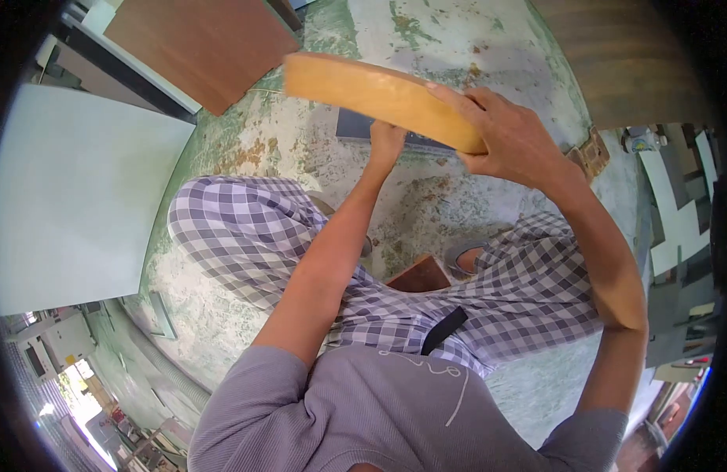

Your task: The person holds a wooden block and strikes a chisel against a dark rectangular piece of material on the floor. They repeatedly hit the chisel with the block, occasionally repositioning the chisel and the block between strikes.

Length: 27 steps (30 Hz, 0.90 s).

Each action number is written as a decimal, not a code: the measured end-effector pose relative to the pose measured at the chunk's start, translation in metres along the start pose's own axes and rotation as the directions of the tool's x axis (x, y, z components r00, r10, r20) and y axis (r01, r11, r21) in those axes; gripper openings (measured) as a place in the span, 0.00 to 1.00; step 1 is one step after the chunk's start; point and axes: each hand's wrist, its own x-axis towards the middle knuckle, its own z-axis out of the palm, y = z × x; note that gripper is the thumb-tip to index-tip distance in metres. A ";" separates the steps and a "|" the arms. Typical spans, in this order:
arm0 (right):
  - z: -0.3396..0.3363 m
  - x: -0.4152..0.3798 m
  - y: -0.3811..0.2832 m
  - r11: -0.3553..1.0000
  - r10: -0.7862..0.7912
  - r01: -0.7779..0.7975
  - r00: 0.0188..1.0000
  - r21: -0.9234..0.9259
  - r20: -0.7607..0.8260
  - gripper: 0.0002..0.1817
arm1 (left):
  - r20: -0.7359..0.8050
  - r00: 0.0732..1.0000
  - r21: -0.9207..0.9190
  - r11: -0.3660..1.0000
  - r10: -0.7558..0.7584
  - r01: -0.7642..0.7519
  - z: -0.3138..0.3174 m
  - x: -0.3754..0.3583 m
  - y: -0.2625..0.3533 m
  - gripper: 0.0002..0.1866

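Observation:
My right hand (509, 134) is wrapped round one end of a thick, slightly curved piece of wood (371, 90). The piece is held up off the floor and its far end points to the left. Below and partly behind it, a flat dark grey board (353, 126) lies on the floor. At that board is my left hand (388, 141), its fingers curled in. The wood hides part of the board, and whatever the left hand may hold does not show.
Brown panels (198, 47) and a large pale panel (80, 197) stand at the left. A dark wooden surface (631, 63) is at the upper right, with a small rusty-brown block (591, 155) below it. Between my legs shows a low wooden stool (420, 275).

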 end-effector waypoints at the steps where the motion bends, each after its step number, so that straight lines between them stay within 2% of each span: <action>1: 0.003 -0.001 0.001 0.997 -0.071 0.071 0.997 0.016 -0.041 0.50 | -0.046 0.984 0.146 0.976 0.172 -0.164 0.003 0.001 -0.004 0.17; 2: 0.007 -0.001 0.002 0.989 -0.143 0.146 0.986 0.026 -0.084 0.50 | -0.038 0.984 0.143 0.975 0.176 -0.169 0.003 0.001 -0.012 0.17; 3: 0.016 -0.002 0.011 0.990 -0.139 0.141 0.987 0.023 -0.085 0.50 | 0.005 0.974 0.184 0.957 0.226 -0.223 0.001 0.000 -0.019 0.17; 5: 0.032 -0.003 0.031 0.989 0.028 -0.002 0.985 -0.149 0.170 0.48 | 0.039 0.961 0.220 0.935 0.275 -0.277 -0.002 0.000 -0.005 0.18; 6: 0.033 -0.005 0.034 0.988 0.024 0.002 0.985 -0.152 0.170 0.48 | 0.017 1.000 0.108 0.994 0.004 -0.005 -0.006 -0.002 0.014 0.16; 7: 0.032 -0.006 0.031 0.994 0.070 -0.057 0.986 -0.090 0.149 0.48 | 0.028 0.962 -0.008 0.962 -0.271 0.272 -0.009 -0.003 0.025 0.14; 8: 0.030 -0.006 0.029 0.993 0.114 -0.111 0.984 -0.028 0.135 0.47 | 0.020 0.961 -0.013 0.961 -0.275 0.275 -0.011 -0.001 0.017 0.14; 10: 0.023 -0.006 0.028 0.991 0.128 -0.124 0.985 -0.042 0.113 0.47 | 0.023 0.989 -0.159 0.976 -0.148 0.150 -0.019 0.000 -0.009 0.12; 11: 0.018 -0.005 0.029 0.987 0.154 -0.151 0.986 -0.056 0.067 0.47 | 0.024 0.990 -0.158 0.977 -0.142 0.144 -0.024 0.003 -0.023 0.12; 12: 0.013 -0.006 0.029 0.986 0.158 -0.155 0.986 -0.056 0.061 0.47 | 0.030 0.928 -0.308 0.880 -0.371 0.361 -0.032 0.005 -0.036 0.12; 13: 0.008 -0.006 0.029 0.979 0.194 -0.189 0.979 -0.079 0.058 0.46 | 0.073 0.814 -0.444 0.712 -0.576 0.544 -0.038 0.003 -0.053 0.13; 14: 0.005 -0.007 0.030 0.969 0.229 -0.222 0.972 -0.105 0.055 0.45 | 0.078 0.817 -0.444 0.713 -0.572 0.542 -0.041 -0.005 -0.081 0.13; 15: 0.004 -0.008 0.033 0.968 0.231 -0.224 0.972 -0.110 0.052 0.45 | 0.064 0.660 -0.737 0.410 -0.749 0.538 -0.042 -0.016 -0.115 0.14; 16: 0.003 -0.009 0.036 0.960 0.260 -0.254 0.965 -0.122 0.040 0.45 | 0.138 0.470 -0.921 0.063 -0.872 0.385 -0.042 -0.018 -0.116 0.15; 17: 0.002 -0.010 0.039 0.950 0.289 -0.283 0.957 -0.132 0.030 0.45 | 0.140 0.472 -0.921 0.060 -0.870 0.384 -0.039 -0.021 -0.116 0.15; 19: -0.001 -0.011 0.042 0.950 0.292 -0.287 0.956 -0.122 0.029 0.45 | 0.096 0.105 -0.938 -0.054 -0.990 0.342 -0.036 -0.030 -0.108 0.18; 20: -0.002 -0.011 0.042 0.950 0.296 -0.292 0.955 -0.108 0.028 0.45 | 0.094 0.105 -0.940 -0.053 -0.990 0.338 -0.036 -0.028 -0.097 0.18; 22: -0.004 -0.010 0.042 0.953 0.289 -0.285 0.957 -0.106 0.027 0.45 | -0.036 0.513 -0.809 0.326 -0.857 0.489 -0.040 -0.023 -0.075 0.15; 23: -0.004 -0.010 0.041 0.953 0.288 -0.284 0.957 -0.106 0.024 0.45 | -0.039 0.515 -0.809 0.330 -0.856 0.487 -0.040 -0.017 -0.067 0.15; 25: -0.001 -0.009 0.042 0.955 0.274 -0.270 0.962 -0.119 0.014 0.45 | -0.097 0.725 -0.570 0.635 -0.682 0.522 -0.036 -0.005 -0.057 0.15; 26: -0.001 -0.009 0.042 0.957 0.261 -0.258 0.965 -0.137 0.008 0.45 | -0.094 0.727 -0.568 0.637 -0.680 0.522 -0.032 -0.002 -0.055 0.15; 27: -0.002 -0.009 0.041 0.955 0.265 -0.262 0.964 -0.137 0.006 0.45 | -0.209 0.836 -0.376 0.831 -0.508 0.411 -0.026 -0.001 -0.053 0.15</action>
